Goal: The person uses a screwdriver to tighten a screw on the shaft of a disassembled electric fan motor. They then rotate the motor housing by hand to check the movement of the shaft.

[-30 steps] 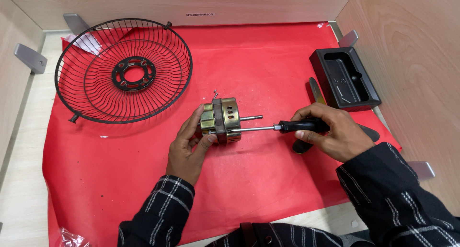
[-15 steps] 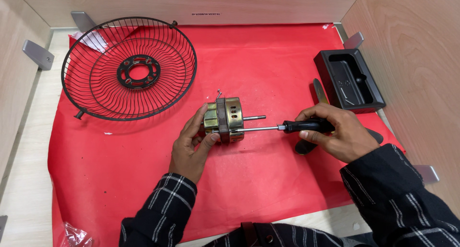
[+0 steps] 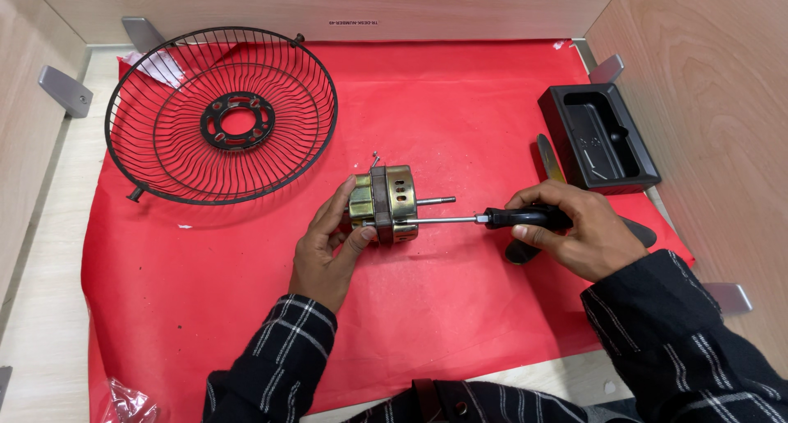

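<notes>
Head view, looking down on a red mat (image 3: 246,308) spread over the table. Near the mat's centre lies a brass-coloured fan motor (image 3: 384,204), on its side with its shaft pointing toward the right hand. Left hand (image 3: 328,246): fingers curled around the motor's left end, thumb pressed against its lower edge, holding it steady on the mat. Right hand (image 3: 574,234): fingers closed around the black handle of a screwdriver (image 3: 492,219), whose thin metal shank runs level to the motor housing, just below the shaft; the tip meets the housing beside the left thumb. Up and left of the motor, well apart from it, rests a black wire fan guard (image 3: 222,115). Up and right of the motor, at the mat's edge, sits a black plastic tray (image 3: 599,140).
</notes>
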